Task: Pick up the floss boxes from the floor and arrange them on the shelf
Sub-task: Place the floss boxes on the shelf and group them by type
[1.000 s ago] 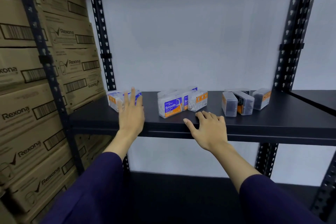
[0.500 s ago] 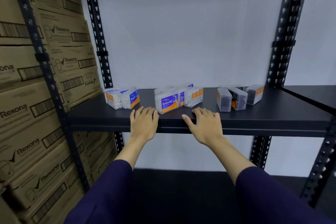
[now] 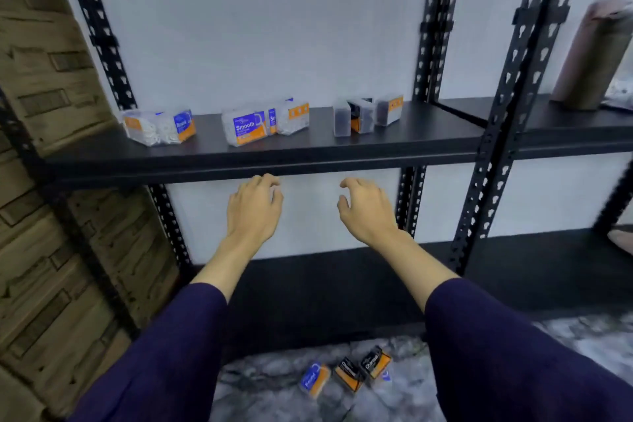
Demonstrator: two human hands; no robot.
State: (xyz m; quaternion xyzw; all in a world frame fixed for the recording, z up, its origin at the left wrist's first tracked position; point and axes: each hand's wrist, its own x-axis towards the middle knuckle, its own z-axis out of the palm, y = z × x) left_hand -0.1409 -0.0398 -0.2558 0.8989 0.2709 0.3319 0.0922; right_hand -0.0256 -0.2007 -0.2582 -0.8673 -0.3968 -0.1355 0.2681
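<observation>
On the black shelf [image 3: 404,144] stand three groups of floss boxes: a white pair at the left [image 3: 159,127], a blue "Smooth" group in the middle [image 3: 263,123], and dark charcoal boxes at the right [image 3: 366,115]. More floss boxes lie on the grey floor: a blue one [image 3: 314,378] and two black-and-orange ones [image 3: 363,367]. My left hand [image 3: 253,209] and my right hand [image 3: 366,207] hang below the shelf's front edge, both empty with fingers loosely curled and apart.
Stacked brown cartons [image 3: 44,181] fill the rack at the left. Black perforated uprights [image 3: 507,106] frame the shelf. A pinkish cylinder [image 3: 592,51] stands on the neighbouring shelf at the right. A lower black shelf [image 3: 342,284] sits near the floor.
Both hands have left the shelf's front edge and dropped below it. The view has tilted down, so the floor and its boxes now show.
</observation>
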